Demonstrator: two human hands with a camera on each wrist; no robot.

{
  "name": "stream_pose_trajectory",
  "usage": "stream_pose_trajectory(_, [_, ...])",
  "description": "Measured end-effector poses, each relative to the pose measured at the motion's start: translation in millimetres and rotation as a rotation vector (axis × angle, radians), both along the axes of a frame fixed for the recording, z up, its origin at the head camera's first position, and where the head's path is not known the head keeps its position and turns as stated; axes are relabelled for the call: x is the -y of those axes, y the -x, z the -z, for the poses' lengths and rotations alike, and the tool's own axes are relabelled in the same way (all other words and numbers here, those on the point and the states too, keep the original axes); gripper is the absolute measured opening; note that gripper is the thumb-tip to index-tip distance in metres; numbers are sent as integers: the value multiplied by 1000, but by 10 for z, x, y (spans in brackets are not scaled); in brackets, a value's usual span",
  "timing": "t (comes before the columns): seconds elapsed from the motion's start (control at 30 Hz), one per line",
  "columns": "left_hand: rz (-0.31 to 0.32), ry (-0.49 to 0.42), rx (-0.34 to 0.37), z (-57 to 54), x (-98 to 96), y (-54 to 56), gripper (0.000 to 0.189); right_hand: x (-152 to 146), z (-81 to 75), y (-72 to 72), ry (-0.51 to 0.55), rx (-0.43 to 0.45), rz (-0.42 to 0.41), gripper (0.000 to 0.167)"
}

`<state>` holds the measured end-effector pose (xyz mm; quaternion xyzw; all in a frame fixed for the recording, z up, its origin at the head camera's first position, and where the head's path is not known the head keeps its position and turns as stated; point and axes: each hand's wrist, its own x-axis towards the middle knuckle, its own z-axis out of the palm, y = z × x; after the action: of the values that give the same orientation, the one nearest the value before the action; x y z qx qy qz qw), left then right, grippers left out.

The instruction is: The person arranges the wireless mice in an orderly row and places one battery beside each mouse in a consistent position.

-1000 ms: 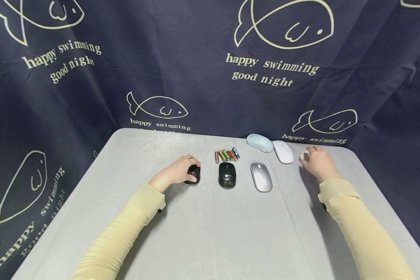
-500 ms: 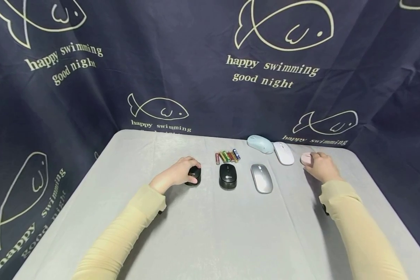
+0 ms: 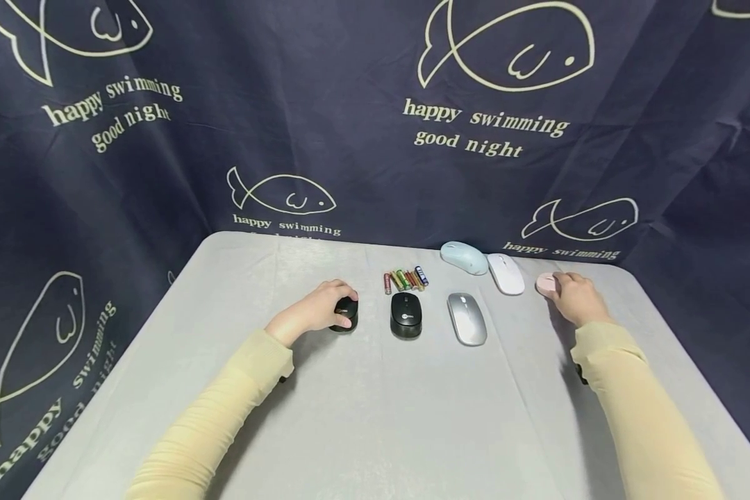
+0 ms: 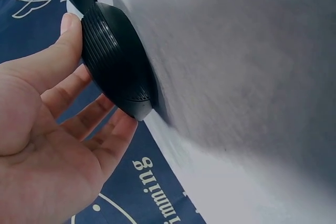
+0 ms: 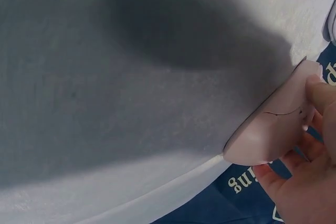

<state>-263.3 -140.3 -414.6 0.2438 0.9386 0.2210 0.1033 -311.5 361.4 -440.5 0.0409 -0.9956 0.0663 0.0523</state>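
Note:
My left hand (image 3: pixel 319 305) grips a black computer mouse (image 3: pixel 348 306) by its sides on the left half of the table. In the left wrist view, thumb and fingers lie along the ribbed edge of that mouse (image 4: pixel 118 59). Far to the right, my right hand (image 3: pixel 578 298) holds a pale pink computer mouse (image 3: pixel 545 284) near the back edge. Seen from the right wrist, the pink mouse (image 5: pixel 275 121) rests against the cloth, with the thumb on one side and fingertips on the other. Part of each held mouse is hidden by the hand.
A second black mouse (image 3: pixel 406 316) and a silver mouse (image 3: pixel 467 319) lie between the hands. Behind them are several small batteries (image 3: pixel 406 279), a light blue mouse (image 3: pixel 464 257) and a white mouse (image 3: pixel 506 274). A dark blue curtain (image 3: pixel 362 139) borders the pale table (image 3: pixel 412 423).
My right hand's fingers have shifted back and right, uncovering more of the pink mouse. My left hand stays on its black mouse, and the other things have not moved.

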Motion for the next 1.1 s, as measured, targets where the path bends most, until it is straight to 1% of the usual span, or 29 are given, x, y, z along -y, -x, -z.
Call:
stream_pose_trajectory(0.17, [7,-3,0,-14,14,-6,47,-11,13,2,15,-26,-32,44])
stream_pose_trajectory(0.47, [20,7,-4,-17,15,-1,48,-7,-7,-10,16,6,-9,46])
stream_pose_trajectory(0.8, [87,27,-33,-2,55,37,46,-7,-22,-18,19,-8,-34,44])
stream_pose_trajectory(0.97, [107,31,-21,-37,50,36,46,-6,-14,-10,9,-14,-56,45])
stream_pose_trajectory(1.1, [112,36,-5,-60,49,33,45,-8,-5,3,2,-2,-65,44])
